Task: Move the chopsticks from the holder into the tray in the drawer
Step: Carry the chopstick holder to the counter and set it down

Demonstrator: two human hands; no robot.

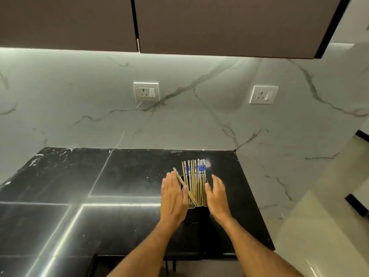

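Head view gives me a glossy black stone countertop (pixel 123 176) under a white marble-veined backsplash (pixel 179 120) and dark brown upper cabinets (pixel 219 23), with two white wall sockets (pixel 146 91) set well apart on the backsplash. No drawer and no tray show from here, so I judge the task barely begun: nothing has been moved out and every stick is left to carry.

Toward the right end of the countertop stands the small black square holder (pixel 196 213), and the bundle of bamboo chopsticks (pixel 196 182), some with blue-and-white patterned tops, sits upright in it. One stick leans away to the left across the others.

My left hand (pixel 173 196) is flat, fingers straight, against the left side of the bundle, touching the leaning stick. My right hand (pixel 217 196) is released too, fingers relaxed, just beside the bundle's right side; I cannot tell if it touches. The chopsticks lie between both palms, ungrasped.
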